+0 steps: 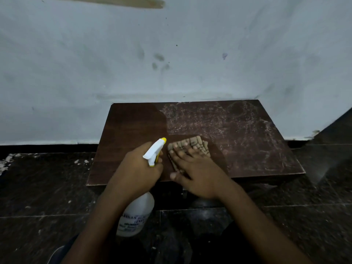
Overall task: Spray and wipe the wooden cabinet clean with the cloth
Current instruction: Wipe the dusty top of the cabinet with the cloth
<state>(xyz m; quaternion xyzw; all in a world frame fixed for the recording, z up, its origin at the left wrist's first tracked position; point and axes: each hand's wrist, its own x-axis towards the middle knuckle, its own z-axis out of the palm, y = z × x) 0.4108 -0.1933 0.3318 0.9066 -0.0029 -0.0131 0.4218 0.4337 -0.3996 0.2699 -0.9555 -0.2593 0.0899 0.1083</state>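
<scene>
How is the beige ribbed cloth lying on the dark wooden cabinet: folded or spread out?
Folded: the beige ribbed cloth forms a compact pad under the right hand, which presses it onto the dark wooden cabinet.

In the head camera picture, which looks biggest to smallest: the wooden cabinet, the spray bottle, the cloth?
1. wooden cabinet
2. spray bottle, though nearer the camera
3. cloth, partly hidden under the right hand, so its place below the bottle is unsure
</scene>
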